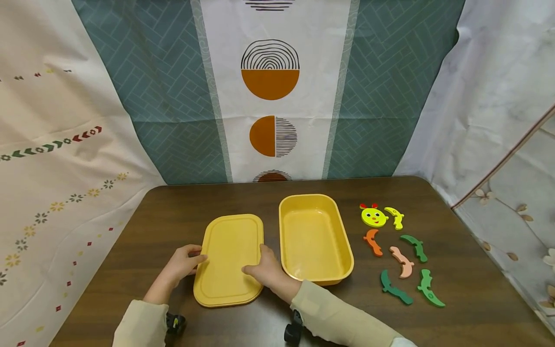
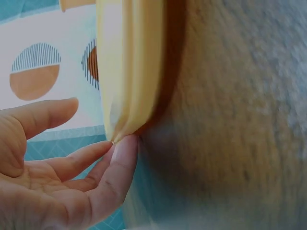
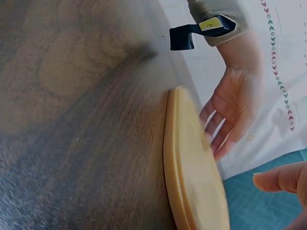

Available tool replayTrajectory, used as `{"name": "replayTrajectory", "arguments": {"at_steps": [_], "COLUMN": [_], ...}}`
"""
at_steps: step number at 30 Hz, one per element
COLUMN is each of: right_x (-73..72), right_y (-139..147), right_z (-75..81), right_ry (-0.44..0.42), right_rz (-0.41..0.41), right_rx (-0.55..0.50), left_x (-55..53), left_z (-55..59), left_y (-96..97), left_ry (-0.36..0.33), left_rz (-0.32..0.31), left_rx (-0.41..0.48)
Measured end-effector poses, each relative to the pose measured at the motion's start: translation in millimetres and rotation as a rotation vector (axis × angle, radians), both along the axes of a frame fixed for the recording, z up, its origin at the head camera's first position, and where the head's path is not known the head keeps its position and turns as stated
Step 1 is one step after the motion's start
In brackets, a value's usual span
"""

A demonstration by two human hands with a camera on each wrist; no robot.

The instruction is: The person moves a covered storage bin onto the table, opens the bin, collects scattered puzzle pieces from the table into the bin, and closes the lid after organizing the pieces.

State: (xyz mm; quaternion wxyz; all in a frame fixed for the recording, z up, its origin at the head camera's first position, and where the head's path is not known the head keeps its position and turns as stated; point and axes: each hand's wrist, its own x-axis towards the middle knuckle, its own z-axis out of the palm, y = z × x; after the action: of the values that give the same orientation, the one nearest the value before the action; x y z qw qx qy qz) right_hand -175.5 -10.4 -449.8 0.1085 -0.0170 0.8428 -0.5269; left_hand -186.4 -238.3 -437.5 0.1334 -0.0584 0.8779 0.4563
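Observation:
A yellow rectangular lid point(image 1: 230, 260) with rounded corners lies flat on the brown table, between the two hands. At its left edge is my left hand point(image 1: 181, 265). The left wrist view shows that hand's fingertips point(image 2: 125, 148) touching the lid's rim, while the thumb point(image 2: 53, 115) stands apart from it. My right hand point(image 1: 272, 272) is at the lid's right edge, its thumb reaching over the top face. In the right wrist view this thumb point(image 3: 283, 178) hovers off the lid point(image 3: 192, 163), and the other right fingers are hidden.
A deep yellow tray point(image 1: 314, 241) stands just right of the lid, close to my right forearm. Farther right lie a smiling yellow caterpillar head point(image 1: 374, 217) and several curved pieces, including an orange one point(image 1: 373, 242), a pink one point(image 1: 403, 262) and a dark green one point(image 1: 394, 289).

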Motion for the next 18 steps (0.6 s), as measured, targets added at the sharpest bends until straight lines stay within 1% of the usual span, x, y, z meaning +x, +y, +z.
{"name": "replayTrajectory", "arguments": {"at_steps": [6, 12, 16, 18], "right_x": [0.6, 2.4, 5.2, 6.9], "right_y": [1.3, 4.6, 7.8, 8.9], "right_z": [0.9, 2.7, 9.2, 13.1], "right_ry": [0.065, 0.178, 0.19, 0.188], "right_rz": [0.015, 0.053, 0.067, 0.079], "right_rx": [0.039, 0.015, -0.004, 0.007], "left_x": [0.4, 0.0, 0.2, 0.9], "left_z": [-0.5, 0.4, 3.8, 6.1], "left_y": [0.3, 0.0, 3.2, 5.5], "left_ry": [0.01, 0.053, 0.077, 0.085], "left_rz": [0.015, 0.022, 0.025, 0.024], "left_rx": [0.005, 0.017, 0.033, 0.041]}}
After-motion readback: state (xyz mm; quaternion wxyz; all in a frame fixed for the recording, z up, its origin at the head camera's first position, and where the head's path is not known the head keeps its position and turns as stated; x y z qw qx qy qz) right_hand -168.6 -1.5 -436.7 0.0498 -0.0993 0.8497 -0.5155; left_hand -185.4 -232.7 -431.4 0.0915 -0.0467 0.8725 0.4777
